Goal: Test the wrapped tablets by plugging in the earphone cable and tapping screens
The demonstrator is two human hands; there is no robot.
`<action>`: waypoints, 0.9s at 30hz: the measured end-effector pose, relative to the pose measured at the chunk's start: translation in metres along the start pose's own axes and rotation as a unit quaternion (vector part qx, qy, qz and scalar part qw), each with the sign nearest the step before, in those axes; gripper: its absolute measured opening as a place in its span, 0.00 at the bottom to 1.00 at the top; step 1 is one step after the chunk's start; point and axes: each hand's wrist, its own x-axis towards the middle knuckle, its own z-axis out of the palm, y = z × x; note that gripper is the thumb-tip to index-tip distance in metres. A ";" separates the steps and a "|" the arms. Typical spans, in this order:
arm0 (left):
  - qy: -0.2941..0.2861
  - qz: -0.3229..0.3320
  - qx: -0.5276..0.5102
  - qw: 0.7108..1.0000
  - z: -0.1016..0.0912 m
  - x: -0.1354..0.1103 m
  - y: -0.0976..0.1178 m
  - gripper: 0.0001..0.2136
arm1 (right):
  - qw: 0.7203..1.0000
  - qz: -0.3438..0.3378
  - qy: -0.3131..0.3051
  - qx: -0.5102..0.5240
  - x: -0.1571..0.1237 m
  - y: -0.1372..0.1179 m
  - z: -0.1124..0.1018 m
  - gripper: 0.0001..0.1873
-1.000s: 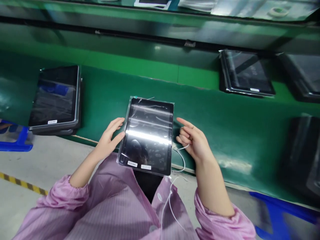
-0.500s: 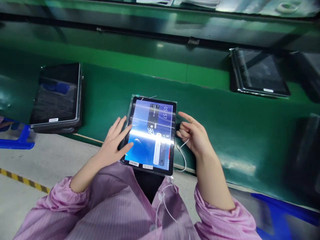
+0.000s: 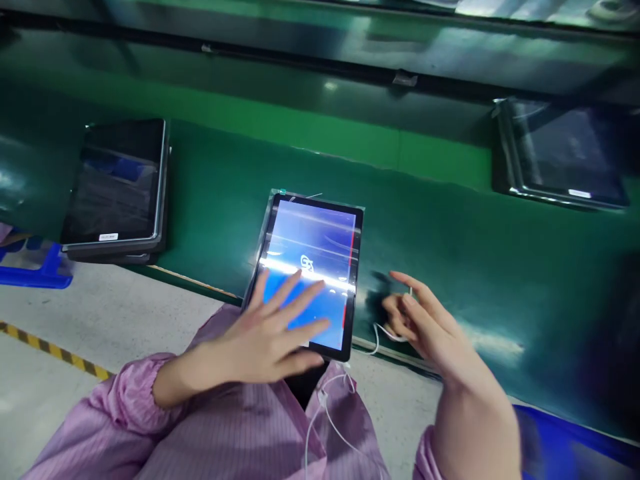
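A tablet (image 3: 313,230) with a lit blue and purple screen lies near the bench's front edge, clear film over its face. Above its lower half my left hand (image 3: 273,333) is spread with fingers apart; whether the fingertips touch the glass I cannot tell. To the right of the tablet, my right hand (image 3: 425,317) is closed with the index finger pointing out, a thin white cord (image 3: 376,337) running into its grip. The cord's end is mostly hidden by the fingers. More white cord (image 3: 327,407) hangs from the tablet's near edge over my pink smock.
On the left of the green bench (image 3: 215,200) sits a stack of dark tablets (image 3: 117,183). Another tablet stack (image 3: 565,153) stands at the back right. Blue stools (image 3: 40,273) show at both sides below the bench edge.
My left hand has moved right, from the tablet's left edge to over its screen. My right hand has shifted right and nearer. The screen's pop-up panels and clock have gone, leaving a logo.
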 end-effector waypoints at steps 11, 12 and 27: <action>0.084 -0.157 0.086 0.980 -0.022 -0.012 -0.053 0.22 | 0.983 0.063 0.107 -0.134 -0.040 -0.052 -0.040 0.35; 0.079 -0.157 0.084 0.981 -0.020 -0.011 -0.052 0.22 | 0.982 0.040 0.109 -0.151 -0.036 -0.056 -0.037 0.35; 0.102 -0.220 -0.088 0.966 -0.020 0.048 -0.103 0.31 | 0.992 -0.028 -0.059 -0.107 0.107 -0.083 0.007 0.20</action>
